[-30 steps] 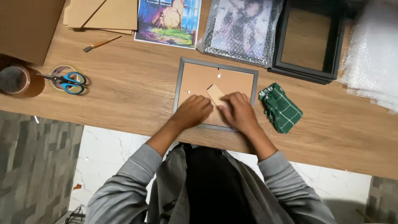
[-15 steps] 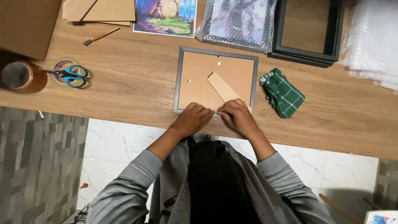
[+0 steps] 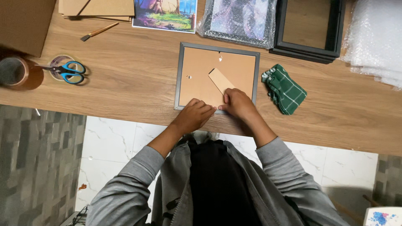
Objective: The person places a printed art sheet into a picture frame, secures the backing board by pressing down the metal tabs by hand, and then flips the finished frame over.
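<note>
At the near edge of the wooden table [image 3: 125, 83] lies one grey picture frame [image 3: 181, 75], face down, its brown backing board [image 3: 201, 75] showing; the left hand [image 3: 194, 115] and right hand [image 3: 236, 104] press curled fingers on its lower rim, gripping nothing I can make out; right of the frame, one green cloth [image 3: 284, 88]; far left, one pair of blue scissors [image 3: 67, 71]; the frame's bottom edge is hidden under the hands.
</note>
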